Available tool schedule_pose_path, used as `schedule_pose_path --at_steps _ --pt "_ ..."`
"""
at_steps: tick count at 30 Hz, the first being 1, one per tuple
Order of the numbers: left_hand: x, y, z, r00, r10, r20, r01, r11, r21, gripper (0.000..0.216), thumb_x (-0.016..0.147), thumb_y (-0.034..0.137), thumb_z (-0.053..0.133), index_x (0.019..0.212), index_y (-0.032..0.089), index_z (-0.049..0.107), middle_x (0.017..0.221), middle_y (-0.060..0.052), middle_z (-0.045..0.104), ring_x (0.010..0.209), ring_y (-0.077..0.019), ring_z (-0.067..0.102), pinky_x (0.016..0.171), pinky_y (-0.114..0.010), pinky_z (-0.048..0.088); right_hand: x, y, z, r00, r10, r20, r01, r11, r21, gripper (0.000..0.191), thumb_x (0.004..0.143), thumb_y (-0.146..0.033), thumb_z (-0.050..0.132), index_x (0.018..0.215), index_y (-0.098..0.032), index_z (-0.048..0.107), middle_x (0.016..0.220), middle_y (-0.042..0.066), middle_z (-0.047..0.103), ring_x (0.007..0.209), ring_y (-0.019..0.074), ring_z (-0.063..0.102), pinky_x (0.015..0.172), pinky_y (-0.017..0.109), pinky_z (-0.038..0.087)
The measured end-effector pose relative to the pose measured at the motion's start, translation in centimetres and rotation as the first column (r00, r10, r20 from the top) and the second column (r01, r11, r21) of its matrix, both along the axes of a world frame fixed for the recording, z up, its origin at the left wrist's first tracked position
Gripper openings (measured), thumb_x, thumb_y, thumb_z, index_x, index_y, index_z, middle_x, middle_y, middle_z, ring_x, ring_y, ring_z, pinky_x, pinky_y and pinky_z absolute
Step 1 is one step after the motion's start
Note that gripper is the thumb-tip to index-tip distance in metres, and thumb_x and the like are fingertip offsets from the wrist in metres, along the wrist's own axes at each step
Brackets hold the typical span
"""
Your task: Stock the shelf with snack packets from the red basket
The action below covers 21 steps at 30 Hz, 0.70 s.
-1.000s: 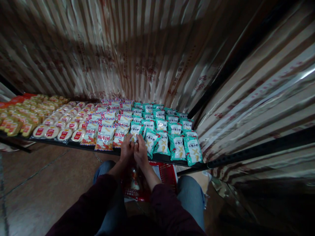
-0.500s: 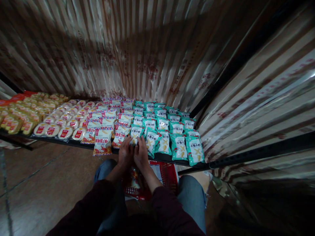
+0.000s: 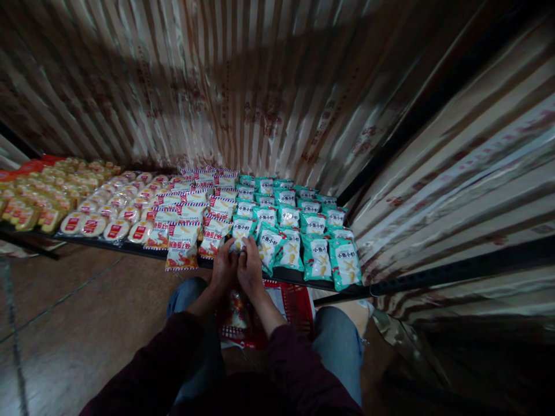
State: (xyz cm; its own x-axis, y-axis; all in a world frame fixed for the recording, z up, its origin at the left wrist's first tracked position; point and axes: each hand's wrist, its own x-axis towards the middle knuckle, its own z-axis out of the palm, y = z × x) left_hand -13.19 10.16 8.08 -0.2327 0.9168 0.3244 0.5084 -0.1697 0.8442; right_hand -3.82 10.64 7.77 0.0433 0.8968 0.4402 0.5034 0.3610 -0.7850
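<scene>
Both my hands meet at the front edge of a black shelf (image 3: 290, 276), on a teal and white snack bag (image 3: 243, 229). My left hand (image 3: 224, 267) grips the bag's lower left side, and my right hand (image 3: 250, 266) its lower right. The bag's bottom end is hidden by my fingers. To the right stand rows of the same teal bags, the closest being a slightly tilted snack bag (image 3: 269, 247). On the left, white, red and blue snack bags (image 3: 214, 236) lie in overlapping rows, one bag (image 3: 182, 247) sticking out past the shelf edge.
Farther left are round white packaged cakes (image 3: 116, 229) and yellow packaged cakes (image 3: 23, 216). A red basket (image 3: 299, 309) with packages inside sits below, between my knees. Black metal bars (image 3: 433, 271) run at the right. Striped shiny curtain (image 3: 269, 104) hangs behind the shelf.
My hands have slid slightly down along the teal bag, and more of its front shows above my fingers. The view has shifted a little; the other bags look the same.
</scene>
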Motion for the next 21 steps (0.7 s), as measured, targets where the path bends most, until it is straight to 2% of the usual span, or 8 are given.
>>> schedule_pose_path --at_steps 6,13,17,21 --pt "0.4 -0.5 0.3 1.000 0.019 0.022 -0.020 0.998 0.055 0.032 0.088 0.022 0.044 0.116 0.016 0.058 0.113 -0.012 0.067 0.103 -0.0215 0.064 0.091 -0.039 0.052 0.3 -0.5 -0.1 1.000 0.010 -0.026 -0.009 0.999 0.034 0.048 0.096 -0.033 0.024 0.132 -0.011 0.047 0.145 0.020 0.040 0.134 0.0271 0.040 0.105 0.052 0.040" --pt "0.3 -2.1 0.6 1.000 -0.008 0.010 0.008 0.998 0.069 0.034 0.090 0.022 0.042 0.121 0.016 0.054 0.120 -0.013 0.064 0.109 -0.0210 0.061 0.095 -0.037 0.050 0.5 -1.8 0.4 1.000 0.026 -0.015 -0.025 0.996 0.080 0.046 0.098 -0.033 0.024 0.137 -0.016 0.042 0.144 0.016 0.041 0.135 0.0239 0.038 0.105 0.050 0.041" --pt "0.4 -2.6 0.1 0.997 -0.065 0.037 0.063 0.997 0.049 0.035 0.091 0.023 0.040 0.123 0.017 0.053 0.123 -0.012 0.062 0.115 -0.0207 0.058 0.099 -0.038 0.047 0.5 -2.6 0.3 1.000 0.016 0.022 -0.019 0.994 0.112 0.044 0.098 -0.031 0.025 0.137 -0.016 0.041 0.143 0.016 0.041 0.136 0.0240 0.036 0.108 0.051 0.037" --pt "0.1 -1.9 -0.5 0.989 -0.135 0.067 0.130 0.989 0.070 0.037 0.090 0.025 0.040 0.123 0.016 0.053 0.125 -0.012 0.061 0.118 -0.0208 0.056 0.104 -0.039 0.044 0.5 -2.4 0.0 0.999 -0.004 0.034 0.001 0.994 0.113 0.044 0.098 -0.031 0.025 0.136 -0.016 0.041 0.144 0.016 0.040 0.137 0.0249 0.034 0.109 0.052 0.035"
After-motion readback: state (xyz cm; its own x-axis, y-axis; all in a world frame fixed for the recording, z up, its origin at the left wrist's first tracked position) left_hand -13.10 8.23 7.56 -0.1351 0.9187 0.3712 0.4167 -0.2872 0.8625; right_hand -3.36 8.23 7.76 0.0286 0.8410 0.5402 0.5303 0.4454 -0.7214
